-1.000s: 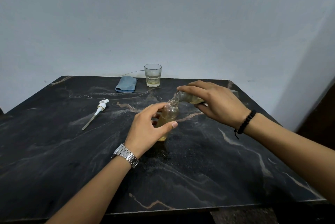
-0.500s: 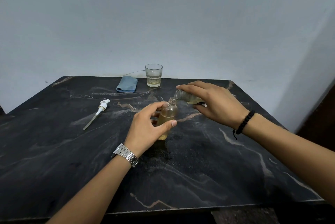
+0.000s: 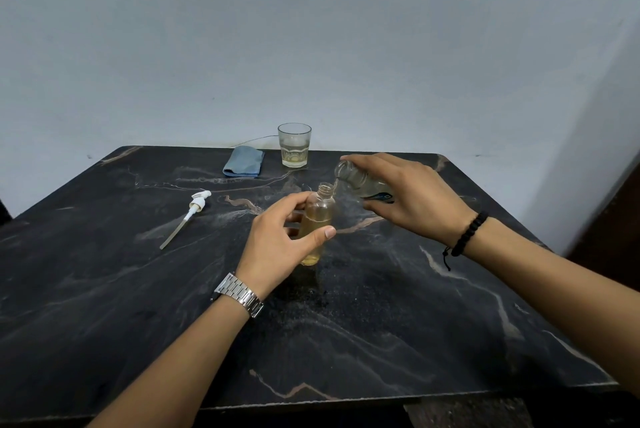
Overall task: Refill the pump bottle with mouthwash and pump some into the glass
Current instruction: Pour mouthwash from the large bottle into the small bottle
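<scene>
- Two bottles at table (image 3: 104,306) centre: pump bottle (image 3: 317,219) upright, open-necked, roughly two-thirds full of yellowish liquid; refill bottle (image 3: 360,181) tipped at its 2 o'clock, mouth just above the neck.
- Left hand (image 3: 277,240) wrapped around pump bottle's body, thumb in front; right hand (image 3: 408,199) clamped over refill bottle from above.
- Likely light, thin clear plastic; squeezes easily, tips easily, slippery if wet. Best held at mid-body, gently.
- Pump head (image 3: 197,205) lying loose at 10 o'clock, tube toward near edge; probably light, stiff, held by collar.
- Glass (image 3: 294,145) at 12 o'clock, a little liquid inside; fragile. Cloth (image 3: 244,161) beside it.
- Blue label patch on refill bottle; writing unreadable.
</scene>
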